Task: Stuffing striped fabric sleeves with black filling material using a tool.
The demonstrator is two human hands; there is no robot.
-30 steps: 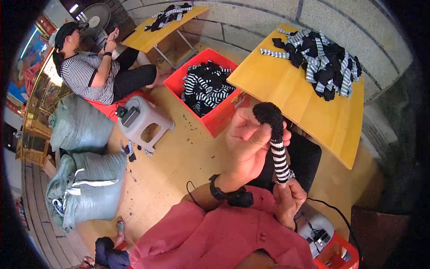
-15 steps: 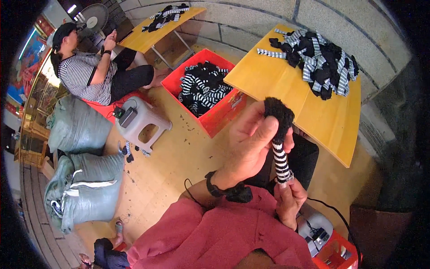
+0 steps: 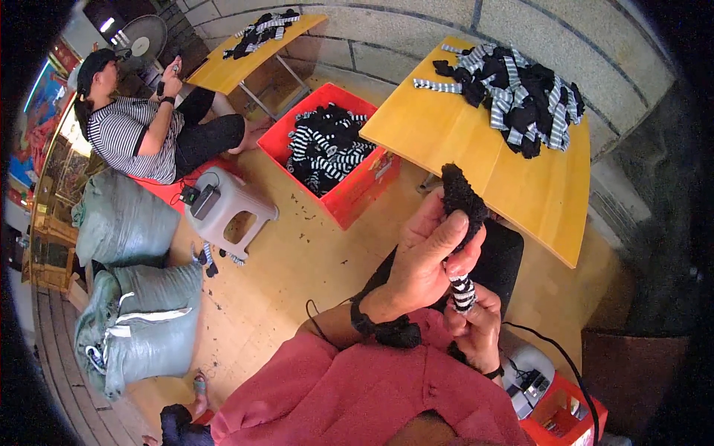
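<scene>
Black fuzzy fabric forms the upper part of the knit piece (image 3: 464, 207), which runs roughly upright through both hands, its top tipped slightly to the left. The left hand (image 3: 425, 260) is clamped around it, thumb laid across the black part, with the black tip standing free above. Just below, between the two hands, shows a short black-and-white striped stretch. The right hand (image 3: 478, 325), below and slightly right of the left, grips the striped lower end; its far fingers are hidden.

Beyond the hands and to their right, a yellow table (image 3: 428, 123) bears a heap of black and striped knits (image 3: 513, 100). Beyond and left of them, a red box (image 3: 358, 197) holds more such pieces. Well to the left of the left hand are a grey stool (image 3: 262, 215), bulging sacks (image 3: 160, 320) and a seated co-worker (image 3: 134, 134).
</scene>
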